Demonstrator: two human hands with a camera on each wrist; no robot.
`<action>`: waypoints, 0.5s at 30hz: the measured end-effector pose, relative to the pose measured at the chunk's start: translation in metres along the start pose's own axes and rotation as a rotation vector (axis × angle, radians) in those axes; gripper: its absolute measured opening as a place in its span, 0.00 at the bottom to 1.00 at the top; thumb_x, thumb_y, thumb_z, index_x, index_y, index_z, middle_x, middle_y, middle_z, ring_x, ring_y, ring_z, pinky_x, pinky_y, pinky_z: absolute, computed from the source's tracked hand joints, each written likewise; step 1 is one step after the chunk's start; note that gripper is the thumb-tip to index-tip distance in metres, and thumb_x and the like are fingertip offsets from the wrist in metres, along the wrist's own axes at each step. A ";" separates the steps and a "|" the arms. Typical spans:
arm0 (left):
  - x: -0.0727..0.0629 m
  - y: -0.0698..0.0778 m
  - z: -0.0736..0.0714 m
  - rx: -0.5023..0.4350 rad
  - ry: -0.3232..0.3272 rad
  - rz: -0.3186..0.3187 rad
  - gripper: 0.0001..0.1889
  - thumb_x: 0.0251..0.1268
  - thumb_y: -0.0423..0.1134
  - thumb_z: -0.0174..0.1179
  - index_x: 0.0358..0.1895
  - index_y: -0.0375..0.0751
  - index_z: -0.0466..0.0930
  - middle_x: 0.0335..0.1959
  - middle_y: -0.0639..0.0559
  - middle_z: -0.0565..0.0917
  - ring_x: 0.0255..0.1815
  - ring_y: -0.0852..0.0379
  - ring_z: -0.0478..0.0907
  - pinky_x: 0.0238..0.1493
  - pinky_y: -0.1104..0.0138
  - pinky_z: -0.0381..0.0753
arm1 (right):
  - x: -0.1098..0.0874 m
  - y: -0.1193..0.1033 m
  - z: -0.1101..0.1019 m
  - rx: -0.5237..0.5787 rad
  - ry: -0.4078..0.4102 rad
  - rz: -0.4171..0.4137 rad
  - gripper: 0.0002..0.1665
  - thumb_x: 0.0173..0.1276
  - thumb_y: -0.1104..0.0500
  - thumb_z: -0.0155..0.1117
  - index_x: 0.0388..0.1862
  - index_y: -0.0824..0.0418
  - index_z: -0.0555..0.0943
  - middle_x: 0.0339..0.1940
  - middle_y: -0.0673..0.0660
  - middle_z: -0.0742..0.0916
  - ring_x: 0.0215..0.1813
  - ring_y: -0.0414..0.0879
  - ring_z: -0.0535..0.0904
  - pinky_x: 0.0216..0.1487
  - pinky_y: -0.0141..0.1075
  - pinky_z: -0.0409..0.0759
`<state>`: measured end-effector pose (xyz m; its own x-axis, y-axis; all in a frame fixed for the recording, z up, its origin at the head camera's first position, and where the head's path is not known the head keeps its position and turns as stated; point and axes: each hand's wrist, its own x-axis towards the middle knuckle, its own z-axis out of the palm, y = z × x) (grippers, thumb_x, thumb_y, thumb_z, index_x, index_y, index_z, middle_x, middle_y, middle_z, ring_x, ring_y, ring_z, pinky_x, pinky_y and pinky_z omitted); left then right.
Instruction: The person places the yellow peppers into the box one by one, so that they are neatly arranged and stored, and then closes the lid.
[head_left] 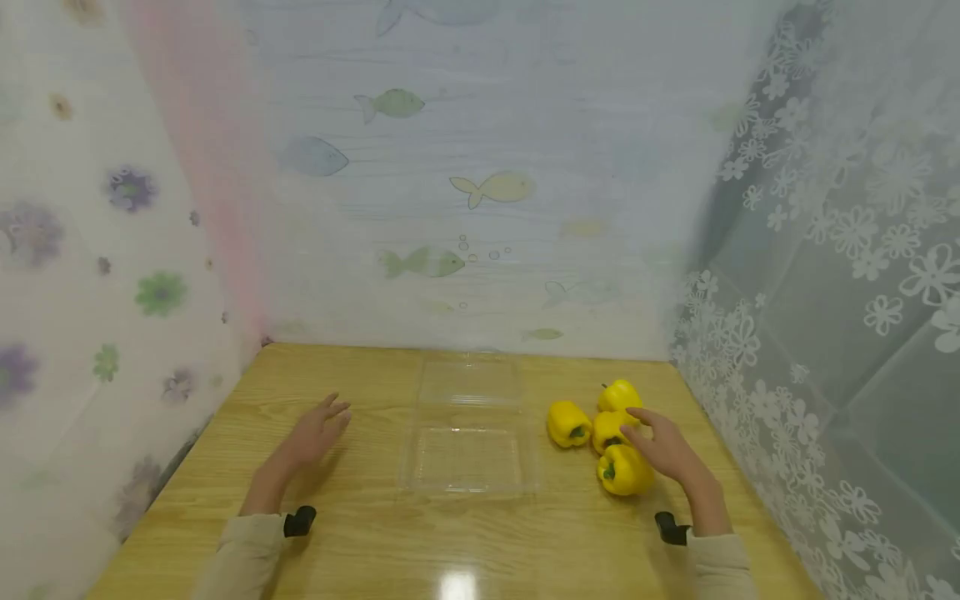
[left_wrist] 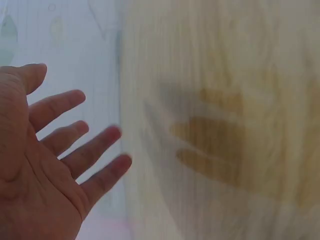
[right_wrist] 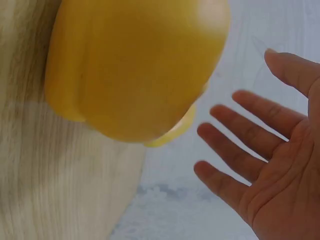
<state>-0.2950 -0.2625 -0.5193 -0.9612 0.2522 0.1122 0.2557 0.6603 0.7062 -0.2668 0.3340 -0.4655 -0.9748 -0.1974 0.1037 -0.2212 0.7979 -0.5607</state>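
My left hand (head_left: 311,437) hovers over the left part of the table, its fingers spread and holding nothing; the left wrist view shows the open palm (left_wrist: 40,195) and its shadow on the wood. At the right, my right hand (head_left: 663,446) is above a group of yellow bell peppers, fingers apart with nothing in them. One pepper (head_left: 568,424) lies a little left of the others. Another (head_left: 619,395) is at the back, one (head_left: 609,432) in the middle, partly behind the hand, and one (head_left: 624,470) in front. In the right wrist view a pepper (right_wrist: 135,65) looms large beside the fingers.
A clear plastic clamshell box (head_left: 468,458) lies unfolded mid-table, its lid (head_left: 468,382) toward the back wall. Patterned curtains (head_left: 825,333) hang along the right and left sides. A fish-print sheet (head_left: 480,225) covers the wall behind the wooden table (head_left: 360,542).
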 end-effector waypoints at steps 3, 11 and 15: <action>-0.003 0.004 0.009 -0.059 0.023 0.003 0.31 0.85 0.50 0.43 0.72 0.24 0.67 0.77 0.25 0.57 0.66 0.26 0.70 0.62 0.37 0.73 | -0.005 0.002 -0.002 0.028 0.001 -0.010 0.32 0.81 0.50 0.55 0.69 0.75 0.72 0.67 0.76 0.77 0.69 0.73 0.70 0.65 0.65 0.71; -0.006 0.014 0.032 -0.203 0.106 0.097 0.22 0.82 0.47 0.51 0.51 0.29 0.86 0.66 0.32 0.77 0.41 0.44 0.83 0.39 0.62 0.83 | -0.019 0.012 -0.004 0.136 -0.080 -0.038 0.28 0.75 0.52 0.64 0.64 0.71 0.78 0.64 0.72 0.81 0.64 0.70 0.75 0.63 0.66 0.72; -0.006 0.022 0.038 -0.255 0.156 0.148 0.21 0.82 0.45 0.50 0.41 0.32 0.88 0.62 0.35 0.81 0.48 0.41 0.82 0.39 0.63 0.81 | -0.022 0.017 -0.005 0.205 -0.139 -0.086 0.30 0.73 0.53 0.67 0.65 0.72 0.76 0.64 0.72 0.80 0.65 0.71 0.74 0.62 0.67 0.72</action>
<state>-0.2800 -0.2222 -0.5307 -0.9248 0.2081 0.3184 0.3786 0.4215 0.8240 -0.2490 0.3550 -0.4729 -0.9365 -0.3468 0.0525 -0.2789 0.6453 -0.7112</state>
